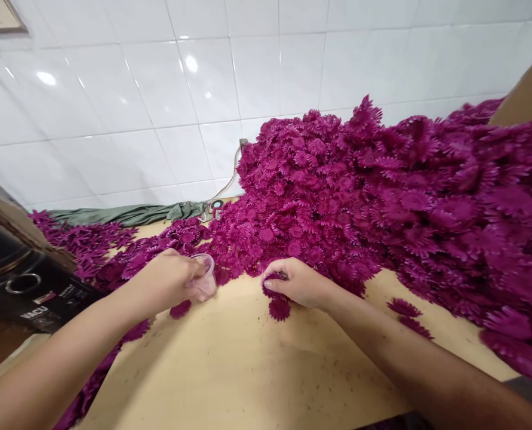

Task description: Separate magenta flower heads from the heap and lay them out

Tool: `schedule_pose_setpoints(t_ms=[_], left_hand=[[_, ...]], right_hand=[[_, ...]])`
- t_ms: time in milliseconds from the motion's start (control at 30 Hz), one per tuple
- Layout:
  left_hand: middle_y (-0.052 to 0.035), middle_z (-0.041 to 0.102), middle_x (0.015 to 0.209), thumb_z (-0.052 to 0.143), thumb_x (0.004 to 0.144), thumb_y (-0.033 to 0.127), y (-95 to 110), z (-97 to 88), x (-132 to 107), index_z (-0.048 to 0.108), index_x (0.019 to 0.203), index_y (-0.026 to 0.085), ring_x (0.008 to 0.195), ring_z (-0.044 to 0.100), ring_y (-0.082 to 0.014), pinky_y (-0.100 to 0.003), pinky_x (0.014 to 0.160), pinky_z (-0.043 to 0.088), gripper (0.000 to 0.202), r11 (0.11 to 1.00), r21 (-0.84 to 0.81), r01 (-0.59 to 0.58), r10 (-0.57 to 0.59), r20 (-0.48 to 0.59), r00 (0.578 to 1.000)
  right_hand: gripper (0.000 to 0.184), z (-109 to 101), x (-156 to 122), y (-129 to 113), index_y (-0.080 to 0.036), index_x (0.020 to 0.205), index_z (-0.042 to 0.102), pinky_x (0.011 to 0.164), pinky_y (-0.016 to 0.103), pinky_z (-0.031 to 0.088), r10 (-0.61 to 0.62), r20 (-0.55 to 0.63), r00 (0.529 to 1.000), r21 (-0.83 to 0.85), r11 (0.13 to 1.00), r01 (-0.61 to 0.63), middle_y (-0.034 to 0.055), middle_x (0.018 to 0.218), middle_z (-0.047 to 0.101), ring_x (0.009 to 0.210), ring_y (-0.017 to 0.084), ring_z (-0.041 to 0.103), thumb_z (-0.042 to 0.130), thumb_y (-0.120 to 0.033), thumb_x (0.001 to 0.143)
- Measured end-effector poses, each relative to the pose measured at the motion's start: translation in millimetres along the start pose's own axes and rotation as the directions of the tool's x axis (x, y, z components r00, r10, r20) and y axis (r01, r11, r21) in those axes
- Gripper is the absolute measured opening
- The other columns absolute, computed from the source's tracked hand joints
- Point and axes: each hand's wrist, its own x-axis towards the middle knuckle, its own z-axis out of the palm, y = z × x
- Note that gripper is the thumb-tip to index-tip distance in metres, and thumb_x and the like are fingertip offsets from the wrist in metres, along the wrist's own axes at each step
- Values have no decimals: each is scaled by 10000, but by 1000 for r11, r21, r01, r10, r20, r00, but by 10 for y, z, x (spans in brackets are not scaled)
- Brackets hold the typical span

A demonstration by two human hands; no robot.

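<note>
My left hand [178, 276] is closed around a small clear plastic cup [206, 276], tilted, low over the table beside some purple flowers. What the cup holds, if anything, I cannot make out. With thumb and fingers curled together, my right hand [292, 282] grips a purple fabric flower [272, 285] at the near edge of the big heap. Just below those fingers another purple flower [279, 309] shows against the tabletop. The heap of purple flowers [319, 197] rises right behind both hands, many petals overlapping.
The pale wooden table [230, 370] carries scattered specks. A smaller band of flowers [95, 239] runs along the left, near a green cloth [126, 214]. At left stands a black box [28, 286]; a cardboard piece [528, 89] is at upper right. White tiled wall [203, 77] closes the back.
</note>
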Motion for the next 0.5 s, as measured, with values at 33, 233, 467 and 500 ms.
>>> schedule_pose_setpoints(t_ms=[33, 233, 467, 500], left_hand=[[-1, 670, 617, 670, 554, 300, -4, -53, -51, 663, 597, 242, 605, 557, -193, -315, 675, 341, 73, 1000, 20, -12, 12, -3, 1000], [-30, 697, 860, 482, 756, 453, 384, -63, -313, 672, 868, 262, 756, 602, -215, -317, 708, 419, 293, 997, -62, -44, 29, -224, 974], [-89, 658, 1007, 512, 743, 418, 962, 582, -12, 603, 1031, 166, 848, 607, -208, -323, 736, 467, 393, 772, -634, 34, -180, -167, 969], [-98, 658, 1011, 533, 723, 407, 1006, 642, 53, 600, 1028, 148, 861, 609, -207, -318, 743, 471, 405, 680, -731, 60, -212, -118, 970]], right_hand=[[102, 2, 3, 14, -151, 736, 607, 682, 248, 428, -16, -39, 999, -13, 1000, 16, 30, 760, 638, 714, 129, 567, 510, -120, 725], [188, 65, -52, -59, -179, 624, 440, 536, 214, 371, 9, -145, 989, -60, 998, -18, 0, 586, 560, 535, 97, 509, 421, -159, 811], [247, 5, -179, -169, -195, 592, 372, 551, 242, 310, -28, -359, 933, -326, 940, -97, 13, 595, 538, 563, 116, 463, 438, -223, 829], [276, -27, -188, -155, -194, 574, 378, 548, 240, 311, -12, -371, 929, -304, 946, -110, 6, 558, 522, 537, 110, 451, 411, -232, 845]])
